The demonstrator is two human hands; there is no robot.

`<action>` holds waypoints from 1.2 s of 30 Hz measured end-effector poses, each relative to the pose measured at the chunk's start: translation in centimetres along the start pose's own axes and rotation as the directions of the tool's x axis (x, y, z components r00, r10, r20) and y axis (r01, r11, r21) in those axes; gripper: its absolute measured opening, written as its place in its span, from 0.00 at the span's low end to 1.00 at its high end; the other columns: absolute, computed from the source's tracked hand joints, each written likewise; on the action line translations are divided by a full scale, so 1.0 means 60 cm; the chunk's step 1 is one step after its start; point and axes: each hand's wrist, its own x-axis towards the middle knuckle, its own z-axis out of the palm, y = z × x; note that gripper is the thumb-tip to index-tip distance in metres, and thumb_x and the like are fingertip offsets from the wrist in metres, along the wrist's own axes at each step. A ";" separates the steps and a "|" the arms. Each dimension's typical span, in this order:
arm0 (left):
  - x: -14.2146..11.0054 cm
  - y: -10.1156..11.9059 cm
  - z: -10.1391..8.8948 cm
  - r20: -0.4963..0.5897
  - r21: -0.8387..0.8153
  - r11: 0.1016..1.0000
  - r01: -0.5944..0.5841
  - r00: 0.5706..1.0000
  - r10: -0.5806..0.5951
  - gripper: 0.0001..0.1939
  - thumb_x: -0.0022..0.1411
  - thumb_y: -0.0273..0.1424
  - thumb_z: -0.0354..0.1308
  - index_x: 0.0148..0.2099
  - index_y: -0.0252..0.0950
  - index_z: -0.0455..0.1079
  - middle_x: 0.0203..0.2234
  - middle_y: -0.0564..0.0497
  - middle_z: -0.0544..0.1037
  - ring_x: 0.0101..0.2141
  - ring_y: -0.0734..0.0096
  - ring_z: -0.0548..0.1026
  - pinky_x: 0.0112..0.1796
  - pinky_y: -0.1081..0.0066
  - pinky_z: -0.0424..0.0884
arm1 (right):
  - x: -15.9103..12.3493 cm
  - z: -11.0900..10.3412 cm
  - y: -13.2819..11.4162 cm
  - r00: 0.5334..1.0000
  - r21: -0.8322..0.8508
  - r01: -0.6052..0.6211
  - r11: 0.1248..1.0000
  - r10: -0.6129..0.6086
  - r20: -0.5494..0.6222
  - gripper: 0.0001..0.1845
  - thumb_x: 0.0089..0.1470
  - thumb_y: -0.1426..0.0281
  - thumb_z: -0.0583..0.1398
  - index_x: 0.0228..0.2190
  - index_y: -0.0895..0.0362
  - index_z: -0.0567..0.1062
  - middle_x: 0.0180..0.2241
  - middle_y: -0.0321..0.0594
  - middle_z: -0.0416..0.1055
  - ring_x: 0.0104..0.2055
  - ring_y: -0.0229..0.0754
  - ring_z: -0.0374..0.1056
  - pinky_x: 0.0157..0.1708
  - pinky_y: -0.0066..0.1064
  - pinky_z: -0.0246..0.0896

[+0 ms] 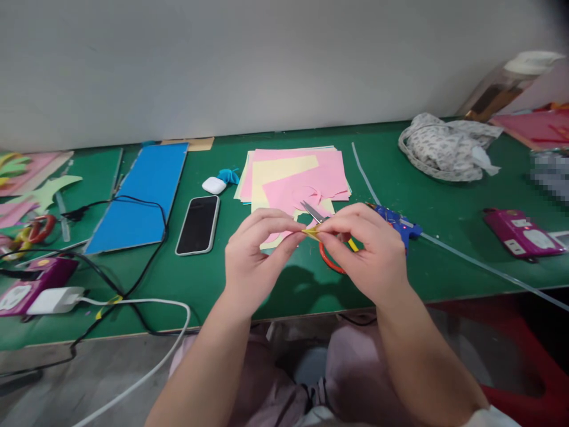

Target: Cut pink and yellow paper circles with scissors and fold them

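Note:
Between my hands is a small piece of yellow paper (312, 232), pinched at both ends. My left hand (262, 255) has its thumb and index finger closed on the left end. The thumb and fingers of my right hand (367, 249) press on the other end. Just behind lie scissors (315, 212) with red and yellow handles, partly hidden by my right hand. Under the blades is a stack of pink and cream paper sheets (297, 169) with cut scraps on top. A blue glue gun (395, 220) rests right of my right hand, partly covered by it.
Left of the stack are a phone (198, 225), a white earbud case (214, 185) and a blue board (142, 196). Black cables and a white charger (57, 300) lie at the left. A purple power strip (522, 233), a patterned cloth (444, 148) and a bottle (507, 86) are at the right.

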 end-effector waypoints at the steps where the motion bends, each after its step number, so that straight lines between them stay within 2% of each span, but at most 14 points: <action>1: 0.000 0.001 0.000 0.000 0.002 1.000 -0.003 1.000 0.003 0.09 0.60 0.24 0.66 0.40 0.43 0.78 0.33 0.53 0.80 0.37 0.69 0.78 0.39 0.69 0.75 | 0.000 0.000 0.000 1.000 -0.008 0.005 1.000 -0.005 0.000 0.06 0.58 0.76 0.64 0.32 0.54 0.79 0.30 0.36 0.76 0.31 0.38 0.71 0.30 0.31 0.69; 6: -0.001 0.005 0.000 0.012 -0.030 0.999 -0.018 1.000 0.018 0.11 0.59 0.22 0.67 0.40 0.43 0.79 0.32 0.53 0.80 0.36 0.71 0.77 0.38 0.71 0.75 | 0.000 0.000 -0.004 0.999 -0.039 -0.002 0.999 0.001 -0.032 0.05 0.57 0.75 0.66 0.31 0.53 0.80 0.29 0.36 0.71 0.32 0.39 0.70 0.33 0.33 0.69; 10: 0.000 0.005 0.000 0.023 -0.044 0.999 -0.027 0.999 0.028 0.13 0.58 0.20 0.67 0.41 0.44 0.79 0.32 0.54 0.80 0.35 0.73 0.77 0.37 0.72 0.75 | 0.000 -0.001 -0.007 1.000 -0.042 0.010 0.999 -0.011 -0.026 0.05 0.58 0.75 0.65 0.31 0.53 0.80 0.30 0.37 0.71 0.33 0.39 0.70 0.34 0.34 0.69; 17: 0.000 0.005 -0.001 0.031 -0.023 1.000 -0.016 0.999 0.017 0.08 0.59 0.23 0.67 0.39 0.43 0.79 0.31 0.53 0.80 0.33 0.71 0.78 0.35 0.70 0.76 | -0.002 0.001 -0.008 1.000 -0.056 0.002 0.998 -0.003 -0.028 0.06 0.58 0.74 0.64 0.30 0.52 0.79 0.30 0.37 0.72 0.33 0.40 0.70 0.33 0.35 0.69; 21: -0.001 0.006 0.001 0.040 -0.058 0.998 0.038 0.999 -0.036 0.06 0.60 0.25 0.66 0.38 0.42 0.78 0.31 0.52 0.79 0.34 0.71 0.77 0.36 0.70 0.75 | -0.001 0.002 -0.010 0.999 -0.018 -0.024 1.000 0.024 -0.026 0.06 0.58 0.75 0.64 0.31 0.53 0.79 0.30 0.37 0.72 0.33 0.40 0.70 0.34 0.35 0.70; 23: 0.000 0.005 0.005 0.017 -0.182 0.973 0.139 0.990 -0.138 0.03 0.60 0.27 0.67 0.36 0.41 0.77 0.30 0.52 0.79 0.33 0.72 0.77 0.35 0.70 0.74 | -0.001 0.000 -0.010 0.999 0.042 -0.033 0.999 0.035 -0.040 0.05 0.58 0.75 0.65 0.31 0.53 0.79 0.31 0.37 0.73 0.34 0.40 0.70 0.34 0.34 0.70; 25: 0.003 0.002 0.009 0.009 -0.382 0.873 0.303 0.946 -0.324 0.04 0.59 0.31 0.68 0.34 0.39 0.75 0.28 0.53 0.78 0.29 0.75 0.75 0.31 0.73 0.73 | -0.002 -0.004 -0.007 0.995 0.124 -0.056 0.991 0.065 -0.075 0.06 0.58 0.75 0.65 0.34 0.52 0.80 0.32 0.37 0.74 0.36 0.40 0.71 0.33 0.33 0.69; 28: 0.007 -0.003 0.015 0.129 -0.590 0.624 0.512 0.823 -0.553 0.11 0.56 0.37 0.70 0.32 0.38 0.73 0.24 0.55 0.76 0.24 0.78 0.72 0.25 0.77 0.70 | -0.004 -0.009 -0.002 0.984 0.194 -0.112 0.975 0.136 -0.115 0.07 0.58 0.75 0.64 0.36 0.50 0.80 0.35 0.37 0.75 0.37 0.40 0.70 0.32 0.33 0.70; 30: 0.009 -0.004 0.019 0.211 -0.627 0.519 0.581 0.768 -0.605 0.12 0.56 0.38 0.69 0.33 0.38 0.71 0.23 0.56 0.74 0.23 0.79 0.72 0.25 0.77 0.70 | -0.005 -0.010 0.001 0.983 0.212 -0.134 0.968 0.157 -0.098 0.09 0.58 0.76 0.64 0.37 0.50 0.80 0.37 0.37 0.75 0.36 0.40 0.70 0.32 0.33 0.70; 33: 0.008 -0.001 0.023 0.267 -0.662 0.409 0.628 0.707 -0.655 0.12 0.56 0.35 0.68 0.38 0.39 0.69 0.24 0.57 0.73 0.23 0.81 0.71 0.25 0.78 0.70 | -0.005 -0.008 0.002 0.989 0.238 -0.132 0.962 0.142 -0.028 0.12 0.58 0.78 0.63 0.41 0.50 0.79 0.40 0.37 0.76 0.35 0.39 0.70 0.31 0.33 0.70; 36: 0.007 0.007 0.026 0.301 -0.699 0.326 0.637 0.675 -0.673 0.15 0.54 0.30 0.68 0.42 0.41 0.69 0.25 0.58 0.74 0.22 0.81 0.71 0.26 0.79 0.71 | -0.003 -0.006 0.000 0.995 0.223 -0.100 0.970 0.093 0.040 0.14 0.60 0.80 0.61 0.43 0.51 0.79 0.41 0.39 0.76 0.39 0.39 0.71 0.33 0.32 0.70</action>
